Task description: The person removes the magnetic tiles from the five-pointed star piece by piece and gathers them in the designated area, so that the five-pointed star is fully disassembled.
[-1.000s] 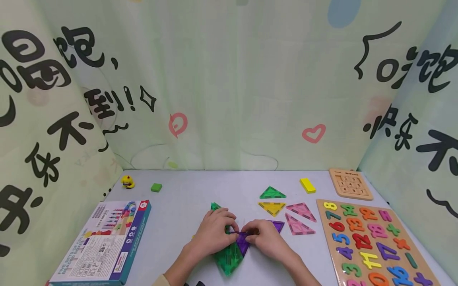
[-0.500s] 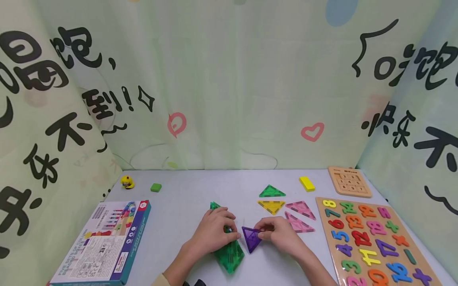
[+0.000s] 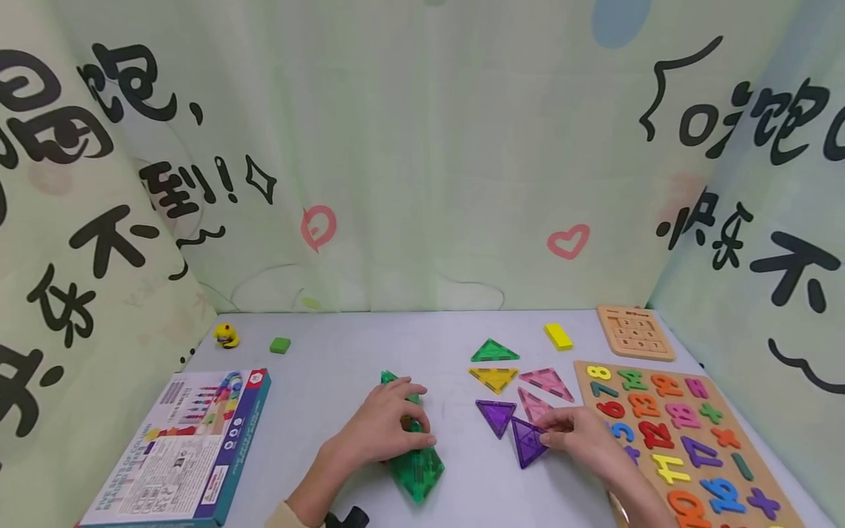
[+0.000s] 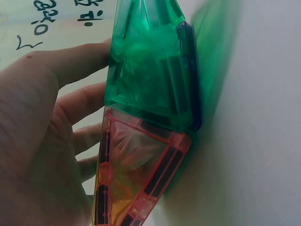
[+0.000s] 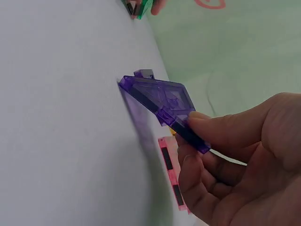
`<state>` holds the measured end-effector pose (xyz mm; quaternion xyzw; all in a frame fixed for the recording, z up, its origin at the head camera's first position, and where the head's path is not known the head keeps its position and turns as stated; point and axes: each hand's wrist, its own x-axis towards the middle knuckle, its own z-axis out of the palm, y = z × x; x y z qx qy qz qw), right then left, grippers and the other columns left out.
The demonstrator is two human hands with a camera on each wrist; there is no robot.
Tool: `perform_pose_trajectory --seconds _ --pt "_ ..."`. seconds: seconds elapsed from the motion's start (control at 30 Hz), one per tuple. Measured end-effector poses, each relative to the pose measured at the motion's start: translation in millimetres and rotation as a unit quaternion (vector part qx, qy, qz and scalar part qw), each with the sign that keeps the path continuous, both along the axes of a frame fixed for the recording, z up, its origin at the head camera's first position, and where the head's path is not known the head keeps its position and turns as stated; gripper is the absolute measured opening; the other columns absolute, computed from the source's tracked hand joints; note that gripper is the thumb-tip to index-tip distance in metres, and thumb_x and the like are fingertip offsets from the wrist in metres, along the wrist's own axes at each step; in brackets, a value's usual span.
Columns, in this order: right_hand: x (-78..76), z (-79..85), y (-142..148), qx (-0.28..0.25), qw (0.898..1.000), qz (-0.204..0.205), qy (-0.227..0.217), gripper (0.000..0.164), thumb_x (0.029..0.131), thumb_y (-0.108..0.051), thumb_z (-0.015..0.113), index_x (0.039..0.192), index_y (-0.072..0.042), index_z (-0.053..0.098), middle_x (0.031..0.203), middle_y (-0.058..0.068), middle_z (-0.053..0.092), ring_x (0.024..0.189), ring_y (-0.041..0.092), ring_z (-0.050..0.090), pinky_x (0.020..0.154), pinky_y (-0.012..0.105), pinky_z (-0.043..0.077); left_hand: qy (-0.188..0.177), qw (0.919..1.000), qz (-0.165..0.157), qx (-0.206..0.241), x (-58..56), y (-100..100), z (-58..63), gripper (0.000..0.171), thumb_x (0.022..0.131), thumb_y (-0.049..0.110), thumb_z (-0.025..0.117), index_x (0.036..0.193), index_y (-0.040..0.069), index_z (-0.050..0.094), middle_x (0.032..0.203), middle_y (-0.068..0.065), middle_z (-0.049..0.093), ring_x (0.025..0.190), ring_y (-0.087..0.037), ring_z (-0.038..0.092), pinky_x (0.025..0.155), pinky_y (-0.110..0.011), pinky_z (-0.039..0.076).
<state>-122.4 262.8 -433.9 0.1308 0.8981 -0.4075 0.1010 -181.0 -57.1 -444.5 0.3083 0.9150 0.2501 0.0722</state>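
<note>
My left hand (image 3: pixel 386 422) grips a structure (image 3: pixel 419 473) built of translucent green magnetic tiles, its fingers over the top. The left wrist view shows a red-framed tile (image 4: pixel 141 141) joined below the green part (image 4: pixel 146 70), with an orange tint at its lower end. Over to the right, thumb and fingertips of my right hand (image 3: pixel 581 440) pinch a purple triangular magnetic tile (image 3: pixel 527 444) by one side. That tile is tilted, one corner low by the table in the right wrist view. A second purple triangle (image 3: pixel 496 416) lies just left of it. Part of the structure is hidden under my left hand.
Behind my right hand lie pink triangles (image 3: pixel 546 383), a yellow triangle (image 3: pixel 494 379) and a green triangle (image 3: pixel 495 352). A wooden number board (image 3: pixel 719 458) stretches along the right, and a box (image 3: pixel 178 447) lies at left. A yellow block (image 3: pixel 558 336) sits farther back.
My right hand has carried the purple triangle away from the green structure, rightward toward the loose tiles. The left hand stays on the structure. The head view has shifted slightly.
</note>
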Motion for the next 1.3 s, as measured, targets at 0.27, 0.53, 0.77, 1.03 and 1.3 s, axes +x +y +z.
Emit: perform_pose_trajectory --seconds 0.27,0.53,0.77,1.03,1.3 --pt "3.0 -7.6 -4 0.091 0.995 0.023 0.018 0.019 0.085 -0.007 0.073 0.103 0.000 0.074 0.082 0.001 0.071 0.074 0.014 0.057 0.067 0.029 0.051 -0.008 0.9999 -0.009 -0.005 -2.2 0 -0.3 0.013 0.084 0.049 0.074 0.077 0.038 0.072 0.140 0.001 0.059 0.146 -0.032 0.035 0.117 -0.065 0.025" --pt "2.4 -2.0 -15 0.135 0.990 0.018 0.020 0.018 0.086 -0.008 0.072 0.104 -0.002 0.074 0.081 0.003 0.064 0.075 0.018 0.052 0.065 0.029 0.045 -0.012 0.9999 -0.003 -0.005 -2.8 1 -1.0 0.014 0.083 0.050 0.075 0.078 0.038 0.072 0.138 0.002 0.060 0.146 -0.031 0.036 0.116 -0.067 0.023" --pt "0.7 5.0 -44 0.111 0.989 0.060 0.083 0.011 0.085 -0.009 0.075 0.096 -0.009 0.075 0.080 -0.001 0.064 0.075 0.014 0.052 0.067 0.026 0.047 0.020 0.9997 -0.010 0.005 -2.5 0 -3.8 0.013 0.083 0.043 0.078 0.075 0.036 0.070 0.132 0.003 0.063 0.143 -0.030 0.041 0.115 -0.065 0.026" --pt "-7.8 -7.7 -85 -0.006 0.980 0.191 0.062 0.014 0.087 -0.013 0.073 0.101 -0.011 0.075 0.087 -0.002 0.067 0.080 0.014 0.055 0.067 0.022 0.047 0.022 0.9997 -0.005 0.002 -3.3 1 -4.4 0.015 0.081 0.045 0.079 0.074 0.035 0.070 0.128 0.005 0.064 0.142 -0.028 0.041 0.115 -0.064 0.027" --pt "-16.9 -17.9 -113 -0.091 0.970 0.220 0.043 0.007 0.085 -0.011 0.074 0.091 -0.007 0.074 0.077 -0.001 0.067 0.073 0.012 0.057 0.063 0.024 0.046 0.038 0.9992 0.007 -0.005 -2.1 -2 -2.2 0.014 0.082 0.046 0.078 0.079 0.033 0.073 0.127 0.004 0.065 0.141 -0.029 0.043 0.113 -0.066 0.029"
